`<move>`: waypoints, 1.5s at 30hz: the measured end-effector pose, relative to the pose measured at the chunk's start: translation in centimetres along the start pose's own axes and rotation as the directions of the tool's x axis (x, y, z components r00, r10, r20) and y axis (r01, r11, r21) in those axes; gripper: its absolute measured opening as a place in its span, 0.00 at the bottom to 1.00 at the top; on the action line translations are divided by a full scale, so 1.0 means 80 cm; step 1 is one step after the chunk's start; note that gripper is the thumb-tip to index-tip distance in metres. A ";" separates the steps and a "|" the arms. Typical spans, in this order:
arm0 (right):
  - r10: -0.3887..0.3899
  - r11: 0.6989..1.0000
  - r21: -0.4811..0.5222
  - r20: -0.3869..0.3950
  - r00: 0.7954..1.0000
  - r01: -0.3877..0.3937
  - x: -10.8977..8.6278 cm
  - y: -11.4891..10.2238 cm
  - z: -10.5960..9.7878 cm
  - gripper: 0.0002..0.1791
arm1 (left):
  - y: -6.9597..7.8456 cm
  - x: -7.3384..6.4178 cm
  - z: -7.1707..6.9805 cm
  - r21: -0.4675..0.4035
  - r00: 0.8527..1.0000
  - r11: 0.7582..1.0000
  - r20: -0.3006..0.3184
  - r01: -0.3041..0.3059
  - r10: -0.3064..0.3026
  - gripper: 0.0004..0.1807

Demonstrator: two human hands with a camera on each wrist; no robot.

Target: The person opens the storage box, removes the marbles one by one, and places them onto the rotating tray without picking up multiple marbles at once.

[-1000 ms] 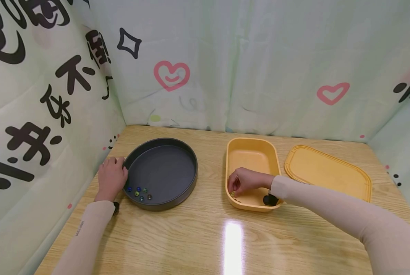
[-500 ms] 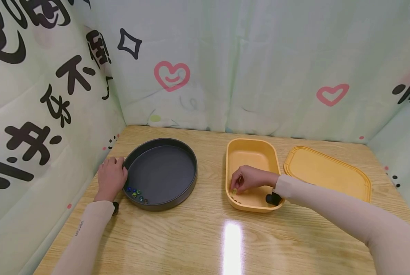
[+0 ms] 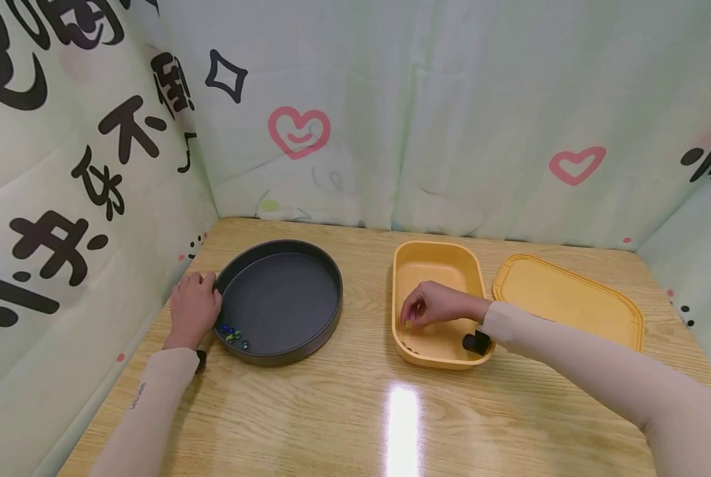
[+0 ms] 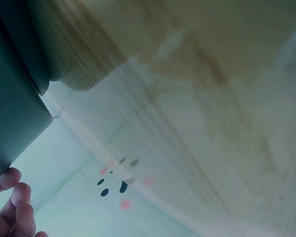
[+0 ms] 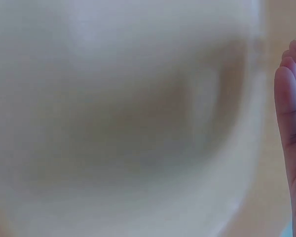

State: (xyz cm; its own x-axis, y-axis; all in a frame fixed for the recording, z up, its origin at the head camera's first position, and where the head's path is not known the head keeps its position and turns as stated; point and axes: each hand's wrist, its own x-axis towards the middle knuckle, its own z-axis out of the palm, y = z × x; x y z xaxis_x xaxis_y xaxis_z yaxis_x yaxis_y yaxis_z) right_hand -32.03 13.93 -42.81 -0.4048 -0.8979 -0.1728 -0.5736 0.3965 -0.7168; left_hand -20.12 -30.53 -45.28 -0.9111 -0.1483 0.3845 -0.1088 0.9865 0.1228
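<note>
In the head view, a dark round pan [image 3: 283,295] stands on the left of the table, with several glass marbles [image 3: 238,334] gathered at its near left inside. My left hand [image 3: 194,308] grips the pan's left rim; its curled fingers [image 4: 23,192] meet the pan's edge in the left wrist view. My right hand [image 3: 435,305] reaches into a yellow-orange plastic box [image 3: 437,255] and pinches a yellowish marble [image 3: 407,324] between thumb and fingertips. A few small marbles [image 3: 411,350] lie near the box's front left corner, partly hidden by its wall.
A matching yellow lid [image 3: 570,298] lies flat to the right of the box, partly behind the right sleeve. Printed cloth walls [image 3: 361,165] enclose the wooden table [image 3: 313,417] at the back and sides. A black wrist camera [image 3: 477,343] overlaps the box's near right corner.
My right hand has risen slightly from the box's floor with the yellowish marble. The marbles in the pan have rolled left into a tighter cluster. My left hand stays at the rim.
</note>
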 end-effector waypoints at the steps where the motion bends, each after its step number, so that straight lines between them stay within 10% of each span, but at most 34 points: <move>1: -0.003 1.000 0.000 -0.010 1.000 0.003 0.000 -0.002 -0.003 0.06 | 0.000 0.000 0.000 0.000 1.000 1.000 -0.002 -0.001 0.001 0.09; 20: -0.076 0.994 0.063 -0.148 0.986 0.086 0.042 -0.072 -0.066 0.08 | -0.002 0.003 -0.004 0.005 1.000 1.000 0.024 0.011 -0.011 0.13; 45: -0.099 0.982 0.134 -0.253 0.962 0.136 0.192 -0.115 -0.037 0.11 | 0.000 0.000 -0.004 -0.005 1.000 1.000 0.028 0.010 -0.010 0.13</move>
State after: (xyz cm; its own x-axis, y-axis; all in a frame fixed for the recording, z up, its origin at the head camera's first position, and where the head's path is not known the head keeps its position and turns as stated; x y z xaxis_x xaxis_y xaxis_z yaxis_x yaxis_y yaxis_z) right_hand -35.10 -2.97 -36.84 -0.5132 -0.8549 0.0760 -0.5230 0.2413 -0.8174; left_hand -19.95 -30.54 -44.98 -0.9208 -0.1564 0.3573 -0.1162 0.9845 0.1315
